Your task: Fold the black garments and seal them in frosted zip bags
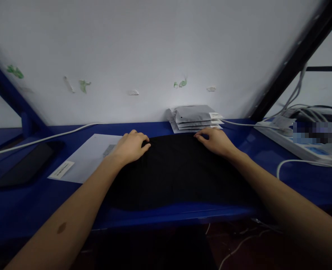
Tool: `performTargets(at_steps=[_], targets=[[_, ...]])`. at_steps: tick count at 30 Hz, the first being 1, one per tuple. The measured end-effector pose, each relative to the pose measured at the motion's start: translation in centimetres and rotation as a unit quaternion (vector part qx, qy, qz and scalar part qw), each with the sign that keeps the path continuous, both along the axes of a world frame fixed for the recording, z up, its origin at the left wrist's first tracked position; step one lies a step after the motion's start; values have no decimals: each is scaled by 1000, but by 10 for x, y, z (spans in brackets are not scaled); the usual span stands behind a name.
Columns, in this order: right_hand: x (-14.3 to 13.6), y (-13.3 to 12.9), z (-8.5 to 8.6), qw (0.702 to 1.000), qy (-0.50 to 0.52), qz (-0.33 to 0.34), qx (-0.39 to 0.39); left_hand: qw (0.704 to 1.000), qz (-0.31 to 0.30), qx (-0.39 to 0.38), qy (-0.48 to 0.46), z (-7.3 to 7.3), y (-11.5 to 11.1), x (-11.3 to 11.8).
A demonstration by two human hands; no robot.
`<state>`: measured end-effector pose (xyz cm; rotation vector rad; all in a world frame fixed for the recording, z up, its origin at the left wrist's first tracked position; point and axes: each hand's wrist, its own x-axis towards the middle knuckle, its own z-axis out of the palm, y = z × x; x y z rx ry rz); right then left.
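A black folded cloth (171,172) lies across the front of the blue table, its far edge running between my hands. My left hand (133,146) is at the cloth's far left corner, thumb and fingers bent in on the fabric. At the far right corner, my right hand (212,140) pinches the edge between thumb and fingertips. Under and beside my left wrist is a flat pale grey plastic mailing bag (84,157) with a white label. Just beyond my right hand stands a stack of similar grey bags (196,116).
A black phone-like slab (28,165) rests on the blue table (267,150) at the left. On the right, a white power strip (298,144) carries several tangled cables. A white cable (56,135) runs along the back left, before the pale wall (154,56).
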<state>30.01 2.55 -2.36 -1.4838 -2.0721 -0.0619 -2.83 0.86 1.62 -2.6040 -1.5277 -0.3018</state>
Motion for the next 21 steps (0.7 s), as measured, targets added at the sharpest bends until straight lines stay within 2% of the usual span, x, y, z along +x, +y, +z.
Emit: performTargets(at_steps=[4, 10, 21], targets=[[1, 0, 0, 1000, -2, -16, 0, 1000, -10, 4, 0, -1, 0, -1], [3, 1, 0, 1000, -8, -23, 12, 998, -64, -5, -7, 4, -4, 2], [3, 1, -1, 999, -15, -28, 6, 998, -59, 13, -3, 3, -4, 3]])
